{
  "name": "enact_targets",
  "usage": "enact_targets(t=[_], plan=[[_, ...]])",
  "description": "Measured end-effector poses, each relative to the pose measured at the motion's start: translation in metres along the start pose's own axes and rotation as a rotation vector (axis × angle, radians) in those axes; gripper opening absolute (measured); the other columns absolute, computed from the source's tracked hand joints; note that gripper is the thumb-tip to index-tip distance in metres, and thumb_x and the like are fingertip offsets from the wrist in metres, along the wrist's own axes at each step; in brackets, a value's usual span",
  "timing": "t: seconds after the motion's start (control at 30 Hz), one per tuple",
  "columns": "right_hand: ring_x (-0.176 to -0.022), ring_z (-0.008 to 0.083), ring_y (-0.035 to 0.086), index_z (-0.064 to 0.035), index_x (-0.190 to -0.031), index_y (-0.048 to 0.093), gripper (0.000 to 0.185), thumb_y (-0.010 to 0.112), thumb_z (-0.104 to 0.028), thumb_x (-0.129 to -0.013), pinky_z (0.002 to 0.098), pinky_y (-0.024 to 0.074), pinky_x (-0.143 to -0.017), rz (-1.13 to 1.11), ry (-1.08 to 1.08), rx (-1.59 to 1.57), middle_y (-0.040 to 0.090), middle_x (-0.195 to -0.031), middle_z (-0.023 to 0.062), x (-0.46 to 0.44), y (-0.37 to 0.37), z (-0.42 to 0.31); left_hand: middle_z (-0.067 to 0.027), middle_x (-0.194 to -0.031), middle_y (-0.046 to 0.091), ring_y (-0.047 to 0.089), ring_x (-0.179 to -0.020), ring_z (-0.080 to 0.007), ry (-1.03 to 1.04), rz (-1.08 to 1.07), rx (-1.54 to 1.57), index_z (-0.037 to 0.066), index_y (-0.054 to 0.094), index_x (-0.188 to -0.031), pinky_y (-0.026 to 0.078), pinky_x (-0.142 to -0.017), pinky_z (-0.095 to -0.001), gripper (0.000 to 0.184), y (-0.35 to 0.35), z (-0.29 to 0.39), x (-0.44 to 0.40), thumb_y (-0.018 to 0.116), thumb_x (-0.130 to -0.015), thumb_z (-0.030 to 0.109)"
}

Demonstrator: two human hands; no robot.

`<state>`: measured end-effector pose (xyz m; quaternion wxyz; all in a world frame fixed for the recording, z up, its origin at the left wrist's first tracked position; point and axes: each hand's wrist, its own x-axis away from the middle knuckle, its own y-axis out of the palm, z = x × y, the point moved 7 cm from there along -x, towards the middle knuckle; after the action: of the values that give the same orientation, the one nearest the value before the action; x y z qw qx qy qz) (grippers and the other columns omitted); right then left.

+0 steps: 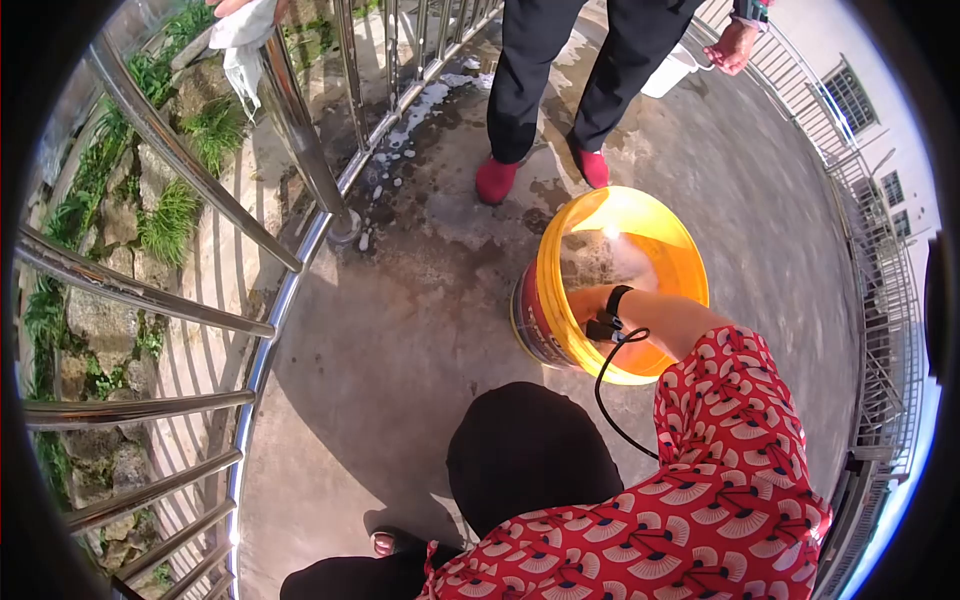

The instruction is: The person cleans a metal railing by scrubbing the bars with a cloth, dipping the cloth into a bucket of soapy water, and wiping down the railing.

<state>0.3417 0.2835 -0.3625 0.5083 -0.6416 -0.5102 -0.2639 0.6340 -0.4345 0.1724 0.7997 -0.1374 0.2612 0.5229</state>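
Note:
My right hand [590,302] reaches down inside the large yellow bucket [692,240], with a black band and a small black box with a black cable [607,400] at the wrist. The fingers are hidden in the murky liquid [600,255], so what they hold, if anything, does not show. Bright foam or glare lies on the liquid near the far wall. The cable loops over the bucket's near rim towards my red patterned sleeve [725,400]. Nowhere in the frame does my left hand appear.
A person in dark trousers and red shoes [495,180] stands beyond the bucket, one hand [735,48] by a white container [668,76]. White cloth [243,35] hangs at the top of the metal railing [300,130], near another hand. Wet patches and suds mark the concrete floor [370,320].

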Motion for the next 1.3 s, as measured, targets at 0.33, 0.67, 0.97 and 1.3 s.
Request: enact_targets(t=[0.33, 0.67, 0.97, 1.3], plan=[[-0.107, 0.0216, 0.052, -0.0084, -0.137, 0.030, 0.064, 0.061, -0.025, -0.083, 0.0417, 0.0431, -0.087, 0.547, 0.368, -0.546, 0.055, -0.114, 0.0127, 0.136, -0.079, -0.006, -0.0013, -0.074, 0.051, 0.050, -0.070, -0.0123, 0.009, 0.029, 0.003, 0.009, 0.055, -0.082, 0.041, -0.070, -0.0260, 0.012, 0.009, 0.008, 0.020, 0.055, -0.087, 0.020], [-0.086, 0.0241, 0.062, -0.0050, -0.137, 0.021, 0.075, 0.063, -0.008, -0.074, 0.0339, 0.0522, -0.073, 0.512, 0.191, -0.858, 0.055, -0.112, 0.0153, 0.136, -0.019, -0.046, -0.0075, -0.088, 0.050, 0.049, -0.082, -0.0188, 0.257, -0.103, -0.203, 0.005, 0.052, -0.099, 0.039, -0.080, -0.0327, 0.022, 0.024, 0.036, 0.043, 0.050, -0.088, 0.024], [-0.086, 0.0135, 0.058, -0.0022, -0.113, 0.060, 0.038, 0.052, -0.017, -0.079, 0.0252, 0.0446, -0.076, -0.151, -0.095, -0.867, 0.065, -0.096, 0.0032, 0.135, 0.005, -0.064, 0.0014, -0.076, 0.048, 0.045, -0.069, -0.0070, 0.164, -0.123, 0.158, 0.007, 0.056, -0.088, 0.035, -0.061, -0.0192, 0.011, -0.062, -0.056, -0.051, 0.061, -0.087, 0.017], [-0.082, 0.0170, 0.060, -0.0019, -0.103, 0.063, 0.032, 0.065, -0.014, -0.074, 0.0297, 0.0483, -0.073, 0.471, 0.141, -0.545, 0.065, -0.093, 0.0094, 0.195, -0.029, -0.183, 0.0016, -0.071, 0.049, 0.044, -0.064, -0.0057, 0.031, 0.148, 0.285, 0.008, 0.056, -0.088, 0.031, -0.055, -0.0185, 0.016, -0.029, -0.035, -0.010, 0.064, -0.084, 0.020]])
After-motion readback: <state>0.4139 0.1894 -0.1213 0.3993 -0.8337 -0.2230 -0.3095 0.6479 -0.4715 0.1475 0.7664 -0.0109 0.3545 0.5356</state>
